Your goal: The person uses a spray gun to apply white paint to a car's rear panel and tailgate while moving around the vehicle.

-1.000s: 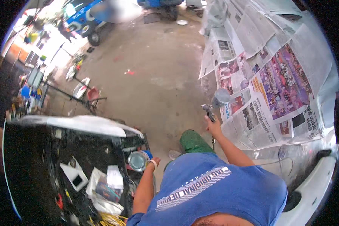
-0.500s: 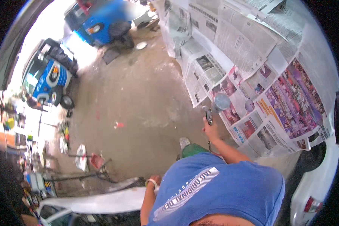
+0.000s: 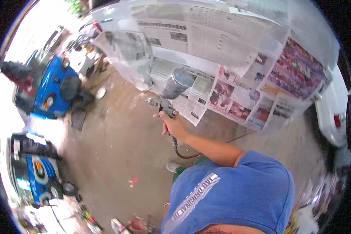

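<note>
My right hand (image 3: 173, 125) is closed round the grip of a metal spray gun (image 3: 164, 106). A grey cylindrical paint cup (image 3: 177, 84) sits tilted on top of the gun. From the gun's lower end a dark red hose (image 3: 182, 156) curves toward my body. Beyond the cup, newspaper sheets (image 3: 206, 29) cover much of the vehicle's side, and a bare white strip (image 3: 183, 55) shows between them. The gun's nozzle points to the left, apart from the papered side. Only a sliver of my left wrist shows beside my shirt; its fingers are hidden.
Blue three-wheelers (image 3: 52, 85) stand on the concrete floor (image 3: 105, 148) to the left. A round white lid (image 3: 101, 93) and a small red scrap (image 3: 133, 181) lie on that floor. At the right is a white car's rear (image 3: 331, 109). A red object (image 3: 138, 225) lies at the lower edge.
My view has turned to the right. My right arm has stretched out, with the spray gun now farther forward and left along the papered side. My left hand has slipped mostly behind my shirt.
</note>
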`<state>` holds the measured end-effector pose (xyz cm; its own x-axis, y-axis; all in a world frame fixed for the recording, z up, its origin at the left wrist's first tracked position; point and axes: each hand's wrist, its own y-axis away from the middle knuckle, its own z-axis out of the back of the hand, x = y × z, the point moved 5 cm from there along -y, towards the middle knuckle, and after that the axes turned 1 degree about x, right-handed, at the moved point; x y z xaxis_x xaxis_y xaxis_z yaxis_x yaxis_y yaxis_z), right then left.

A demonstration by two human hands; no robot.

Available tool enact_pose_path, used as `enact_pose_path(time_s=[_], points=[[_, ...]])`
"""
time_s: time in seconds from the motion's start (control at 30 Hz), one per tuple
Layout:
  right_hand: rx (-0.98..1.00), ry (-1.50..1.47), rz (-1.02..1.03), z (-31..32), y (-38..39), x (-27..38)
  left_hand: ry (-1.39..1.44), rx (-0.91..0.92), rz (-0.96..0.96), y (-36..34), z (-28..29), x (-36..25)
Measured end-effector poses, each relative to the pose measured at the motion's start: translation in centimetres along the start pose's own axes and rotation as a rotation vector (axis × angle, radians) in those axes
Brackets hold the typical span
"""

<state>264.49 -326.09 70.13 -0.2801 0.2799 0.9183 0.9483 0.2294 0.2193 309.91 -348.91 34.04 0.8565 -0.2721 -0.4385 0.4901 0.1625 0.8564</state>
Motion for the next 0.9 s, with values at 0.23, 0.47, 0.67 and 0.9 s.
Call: enact_pose_path(time_s=[0.23,0.47,0.67,0.9], points=[[-0.434,0.142,0.102,5.2,4.5,8.0,-0.151,0.093,0.033,-8.2,20.2,-7.8],[-0.970,0.327,0.302,14.2,12.6,15.7,-0.280,0.135,0.028,-16.1,28.1,-19.4],[-1.301,0.574,0.584,19.3,14.8,22.1,-0.490,0.289,-0.186,-23.0,22.6,-30.9],[-1.421,0.721,0.503,23.6,12.5,24.3,-0.719,0.407,-0.475,-26.7,16.6,-40.1]])
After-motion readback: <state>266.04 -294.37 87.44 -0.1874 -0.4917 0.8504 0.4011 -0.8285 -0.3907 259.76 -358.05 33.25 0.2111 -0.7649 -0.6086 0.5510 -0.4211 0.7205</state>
